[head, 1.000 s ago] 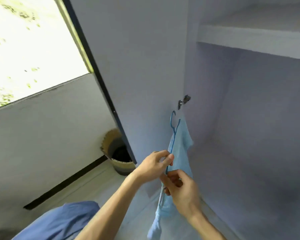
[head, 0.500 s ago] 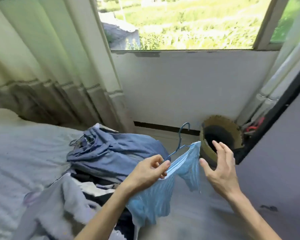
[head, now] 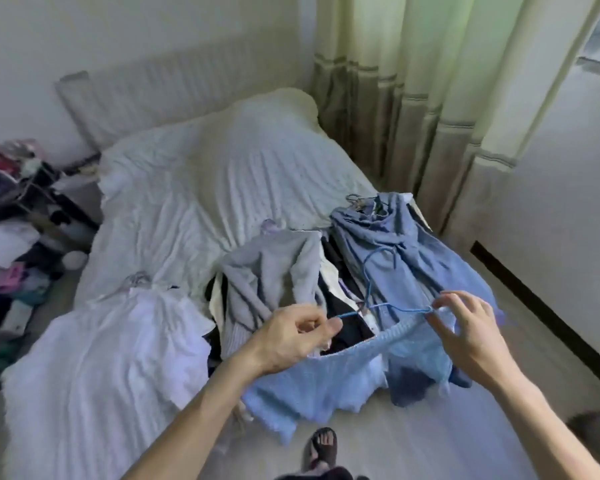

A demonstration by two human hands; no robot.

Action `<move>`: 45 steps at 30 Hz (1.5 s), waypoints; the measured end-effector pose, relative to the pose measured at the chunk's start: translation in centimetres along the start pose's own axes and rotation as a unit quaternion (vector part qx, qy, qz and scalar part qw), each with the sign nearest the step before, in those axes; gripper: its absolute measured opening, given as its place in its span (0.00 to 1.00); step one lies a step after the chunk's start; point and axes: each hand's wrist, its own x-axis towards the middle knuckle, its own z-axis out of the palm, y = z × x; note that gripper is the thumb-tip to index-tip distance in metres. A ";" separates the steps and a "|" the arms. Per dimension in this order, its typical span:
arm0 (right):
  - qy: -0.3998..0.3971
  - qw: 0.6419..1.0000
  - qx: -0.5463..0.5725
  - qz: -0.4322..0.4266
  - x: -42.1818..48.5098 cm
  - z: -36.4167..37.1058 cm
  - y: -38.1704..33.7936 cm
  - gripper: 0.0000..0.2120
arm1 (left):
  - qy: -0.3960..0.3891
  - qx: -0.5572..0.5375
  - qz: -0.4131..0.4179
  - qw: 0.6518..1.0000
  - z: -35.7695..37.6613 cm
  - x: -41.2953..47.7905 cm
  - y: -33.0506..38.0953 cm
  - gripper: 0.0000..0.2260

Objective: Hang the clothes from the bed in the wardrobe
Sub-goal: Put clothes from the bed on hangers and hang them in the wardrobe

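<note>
A thin blue wire hanger (head: 371,292) is held level between both hands above the foot of the bed (head: 194,188). My left hand (head: 291,337) pinches its left end. My right hand (head: 465,327) pinches its right end together with the edge of a light blue knit garment (head: 329,393) that droops below. Behind them a pile of clothes lies on the bed: a blue hooded top (head: 406,251), a grey sweater (head: 267,271), dark items, and a white garment (head: 101,368) at the near left. The wardrobe is out of view.
A rack cluttered with clothes and small items (head: 11,209) stands left of the bed. Curtains (head: 430,98) hang at the back right beside a white wall with a dark skirting strip (head: 548,313). My sandalled foot (head: 321,445) stands on the pale floor below.
The view swung from the wardrobe interior past the window to the bed. My right hand, open half a second ago, now pinches the hanger's right end, and the hanger is turned level.
</note>
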 end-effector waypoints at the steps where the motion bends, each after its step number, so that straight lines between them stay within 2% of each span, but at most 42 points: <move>1: -0.015 1.000 0.022 -0.006 0.4 0.2 -0.9 0.08 | 0.040 0.016 -0.007 0.999 -0.4 -0.8 -0.4 0.25; 5: -0.025 0.994 0.097 -0.052 1.5 1.3 -4.5 0.07 | 0.202 0.125 -0.043 0.971 -2.6 -3.2 -1.9 0.23; 9: -0.003 0.986 0.149 -0.081 3.0 2.2 -8.2 0.09 | 0.307 0.197 -0.088 0.927 -5.2 -4.1 -1.6 0.21; 11: 0.004 0.982 0.180 -0.063 4.1 2.2 -9.7 0.11 | 0.336 0.187 -0.103 0.917 -6.6 -3.4 -1.4 0.21; 14: -0.039 0.967 0.249 0.020 6.4 2.3 -11.3 0.15 | 0.364 0.154 -0.103 0.913 -8.8 -1.3 -1.7 0.21; 17: -0.111 0.917 0.372 0.095 9.3 3.5 -12.3 0.22 | 0.364 0.126 -0.095 0.918 -11.1 1.6 -2.6 0.22; 20: -0.120 0.898 0.408 0.109 13.0 5.4 -13.0 0.30 | 0.350 0.098 -0.090 0.927 -14.0 5.2 -4.0 0.23; 22: -0.110 0.900 0.406 0.116 16.0 6.8 -13.9 0.26 | 0.343 0.084 -0.090 0.931 -16.2 8.0 -6.0 0.20; 25: -0.103 0.898 0.408 0.126 21.0 9.2 -16.1 0.11 | 0.328 0.061 -0.105 0.937 -19.7 13.3 -10.6 0.19; 27: -0.098 0.902 0.392 0.151 25.0 11.9 -17.0 0.09 | 0.313 0.070 -0.130 0.938 -21.8 17.6 -14.7 0.20; 31: -0.122 0.912 0.339 0.195 33.4 19.0 -18.1 0.17 | 0.274 0.077 -0.198 0.938 -23.9 26.7 -24.1 0.16; 35: -0.143 0.933 0.258 0.204 40.0 26.5 -18.0 0.12 | 0.254 0.117 -0.262 0.924 -23.6 34.4 -33.8 0.10; 40: -0.108 0.958 0.134 0.231 46.7 35.1 -15.4 0.09 | 0.231 0.133 -0.270 0.925 -22.6 41.3 -42.7 0.12; 43: -0.104 0.963 0.089 0.231 49.0 39.3 -14.7 0.08 | 0.256 0.189 -0.267 0.910 -21.0 43.6 -47.5 0.11; 45: -0.095 0.964 0.081 0.233 49.9 42.0 -14.7 0.10 | 0.266 0.184 -0.295 0.899 -19.8 45.0 -50.6 0.12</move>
